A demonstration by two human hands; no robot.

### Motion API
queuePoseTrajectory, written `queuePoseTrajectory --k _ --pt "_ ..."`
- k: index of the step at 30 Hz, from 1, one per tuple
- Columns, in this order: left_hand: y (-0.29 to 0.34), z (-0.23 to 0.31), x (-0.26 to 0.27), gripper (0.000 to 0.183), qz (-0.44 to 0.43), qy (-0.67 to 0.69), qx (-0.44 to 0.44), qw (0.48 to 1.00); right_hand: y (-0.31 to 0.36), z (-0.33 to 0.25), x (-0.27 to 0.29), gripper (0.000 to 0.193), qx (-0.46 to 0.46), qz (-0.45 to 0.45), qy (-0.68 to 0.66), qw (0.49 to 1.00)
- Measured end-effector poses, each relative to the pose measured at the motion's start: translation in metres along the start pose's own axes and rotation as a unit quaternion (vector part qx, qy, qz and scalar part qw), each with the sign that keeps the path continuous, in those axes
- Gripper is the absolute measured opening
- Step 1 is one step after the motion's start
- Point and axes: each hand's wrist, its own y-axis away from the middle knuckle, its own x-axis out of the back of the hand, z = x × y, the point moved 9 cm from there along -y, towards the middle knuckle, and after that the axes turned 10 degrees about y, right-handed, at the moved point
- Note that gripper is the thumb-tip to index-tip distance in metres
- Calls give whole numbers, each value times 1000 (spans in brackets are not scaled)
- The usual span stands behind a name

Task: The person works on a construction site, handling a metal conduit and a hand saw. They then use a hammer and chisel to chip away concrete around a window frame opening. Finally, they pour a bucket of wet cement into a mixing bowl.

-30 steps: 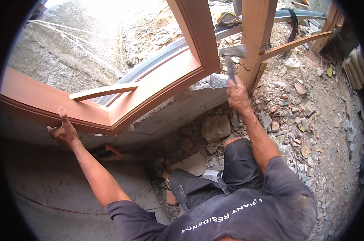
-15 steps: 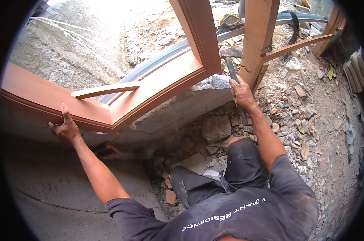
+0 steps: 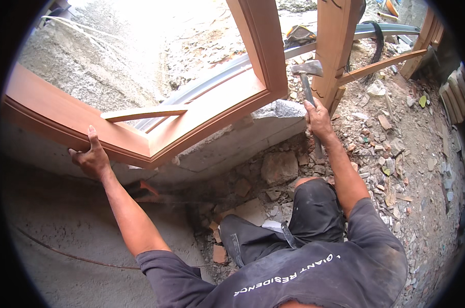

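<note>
A reddish-brown wooden frame with a moulded edge stretches across the left and centre, its corner resting low over a concrete ledge. My left hand grips its lower left rail, thumb up on the face and the other fingers partly hidden at the edge. Across the inside corner lies a short wooden strip. My right hand is wrapped round the handle of a hammer. The metal head is raised just right of the frame's upright, apart from it, and overlaps a wooden post in this view.
Broken bricks and stones cover the ground around my knees and to the right. Behind the frame curves a grey metal channel. A wooden brace runs right from the post. A tape measure sits near the channel.
The hammer has shifted right, away from the frame's upright, and more of its head shows. My left hand keeps its place on the frame. The whole view has shifted slightly.
</note>
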Motion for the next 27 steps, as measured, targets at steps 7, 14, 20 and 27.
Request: queuePoseTrajectory --k 7,14,20,27 --pt "5 11 1 106 -3 -12 -4 1000 -3 -6 -6 36 23 -28 61 997" --pt "3 11 -3 107 2 -22 -18 1000 -5 -2 10 37 -24 97 -80 992" --pt "1 6 3 105 12 -42 -28 999 -6 -10 -4 41 4 -56 53 997" --pt "3 9 -5 105 3 -40 -19 999 0 -10 -10 40 -40 3 53 998"
